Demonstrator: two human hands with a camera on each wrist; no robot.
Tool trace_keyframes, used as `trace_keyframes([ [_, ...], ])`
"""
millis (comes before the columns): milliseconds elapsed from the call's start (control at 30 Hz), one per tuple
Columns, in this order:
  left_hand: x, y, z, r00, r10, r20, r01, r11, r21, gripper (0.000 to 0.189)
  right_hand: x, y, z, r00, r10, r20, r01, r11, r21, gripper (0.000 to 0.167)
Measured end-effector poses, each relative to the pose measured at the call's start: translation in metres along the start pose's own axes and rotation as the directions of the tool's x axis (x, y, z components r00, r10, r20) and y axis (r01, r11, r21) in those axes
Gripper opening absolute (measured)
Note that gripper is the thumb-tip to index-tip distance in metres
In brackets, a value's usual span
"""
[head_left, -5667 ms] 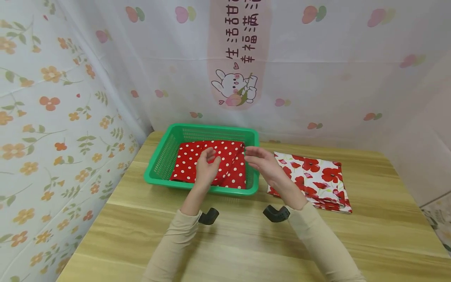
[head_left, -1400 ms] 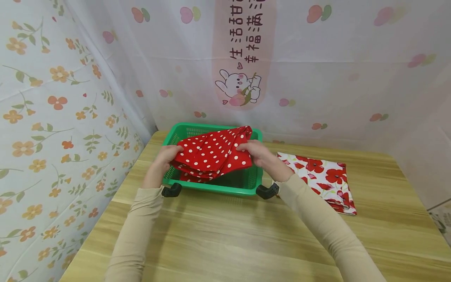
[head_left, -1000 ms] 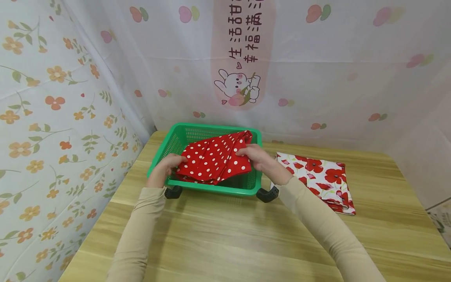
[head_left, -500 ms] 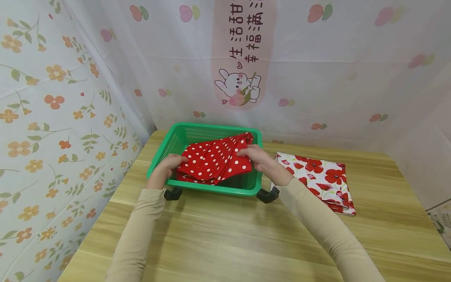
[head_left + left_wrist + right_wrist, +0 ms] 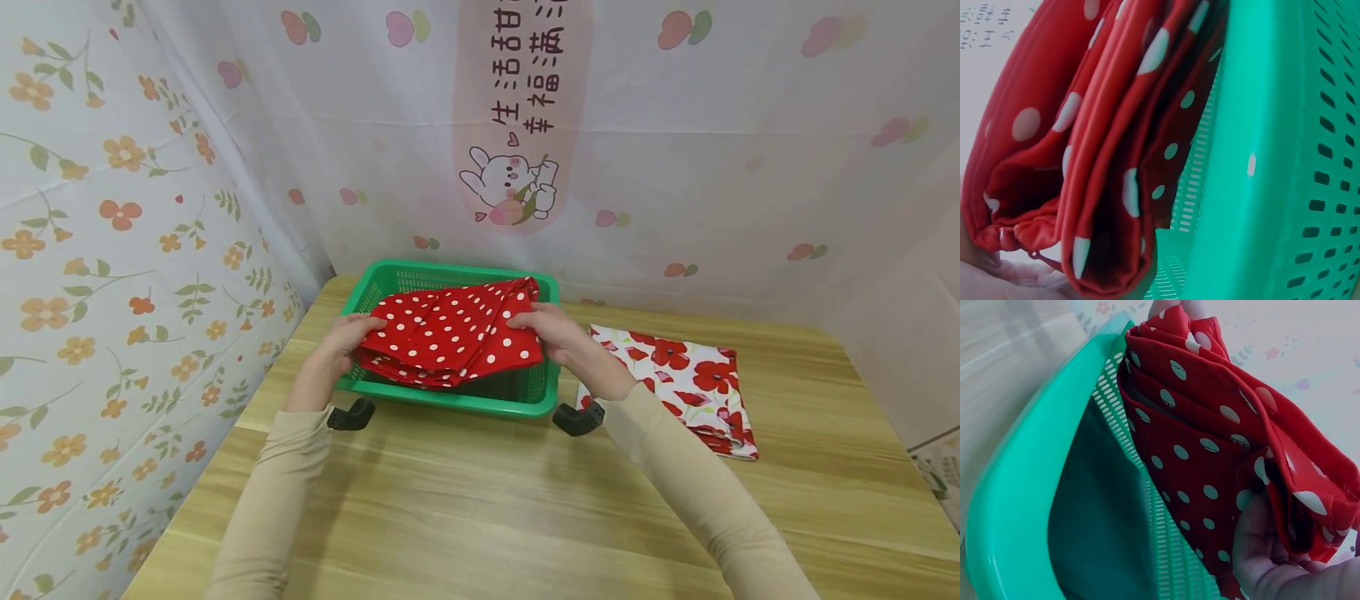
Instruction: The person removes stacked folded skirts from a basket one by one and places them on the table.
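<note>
A folded red cloth with white polka dots is held above the floor of a green plastic basket, within the rim's outline. My left hand grips its left end, thumb on top. At the opposite end my right hand pinches the cloth, thumb above and fingers underneath. The left wrist view shows the stacked folds of the cloth from the end, beside the basket wall. In the right wrist view, fingers of my right hand curl under the cloth's edge.
A folded white cloth with red flowers lies on the wooden table, right of the basket. Behind stands a white printed curtain, and a floral curtain borders the left side. Black camera mounts sit at both wrists.
Both hands were held apart over the basket earlier, then took hold of the polka-dot cloth. Since half a second ago, the left hand has moved up and left, raising the cloth's left end.
</note>
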State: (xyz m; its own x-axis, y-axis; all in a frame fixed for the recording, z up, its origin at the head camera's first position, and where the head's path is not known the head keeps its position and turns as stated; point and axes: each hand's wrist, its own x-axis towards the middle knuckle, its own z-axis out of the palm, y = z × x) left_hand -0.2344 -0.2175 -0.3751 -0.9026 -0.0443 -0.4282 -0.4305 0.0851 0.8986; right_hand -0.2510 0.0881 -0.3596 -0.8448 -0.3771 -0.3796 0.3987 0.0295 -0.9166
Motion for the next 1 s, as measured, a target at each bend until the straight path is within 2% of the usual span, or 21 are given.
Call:
trace_keyframes([
  [267, -0.008, 0.002, -0.004, 0.999, -0.043, 0.011, 0.044, 0.988, -0.15, 0.06, -0.006, -0.001, 0.0, 1.0, -0.027, 0.008, 0.027, 1.0, -0.01, 0.053],
  [433, -0.01, -0.003, -0.011, 0.989, -0.059, 0.135, 0.086, 0.976, -0.2, 0.058, -0.007, 0.001, -0.003, 0.999, -0.034, 0.018, 0.034, 0.999, -0.015, 0.052],
  [500, -0.011, -0.005, -0.014, 0.98, -0.063, 0.19, 0.104, 0.971, -0.217, 0.05, -0.007, 0.002, -0.005, 0.999, -0.034, 0.021, 0.034, 0.999, -0.026, 0.053],
  [633, -0.013, -0.01, -0.02, 0.966, -0.062, 0.252, 0.127, 0.96, -0.25, 0.032, -0.007, 0.003, -0.007, 0.999, -0.028, 0.017, 0.029, 0.999, -0.044, 0.053],
  [800, -0.016, -0.013, -0.023, 0.959, -0.042, 0.28, 0.116, 0.96, -0.255, 0.028, -0.007, 0.003, -0.01, 1.0, -0.027, 0.015, 0.028, 0.998, -0.053, 0.053],
  [1000, -0.025, -0.011, -0.026, 0.96, -0.001, 0.279, 0.066, 0.973, -0.223, 0.04, -0.011, 0.003, -0.012, 0.999, -0.047, 0.009, 0.047, 0.997, -0.062, 0.055],
])
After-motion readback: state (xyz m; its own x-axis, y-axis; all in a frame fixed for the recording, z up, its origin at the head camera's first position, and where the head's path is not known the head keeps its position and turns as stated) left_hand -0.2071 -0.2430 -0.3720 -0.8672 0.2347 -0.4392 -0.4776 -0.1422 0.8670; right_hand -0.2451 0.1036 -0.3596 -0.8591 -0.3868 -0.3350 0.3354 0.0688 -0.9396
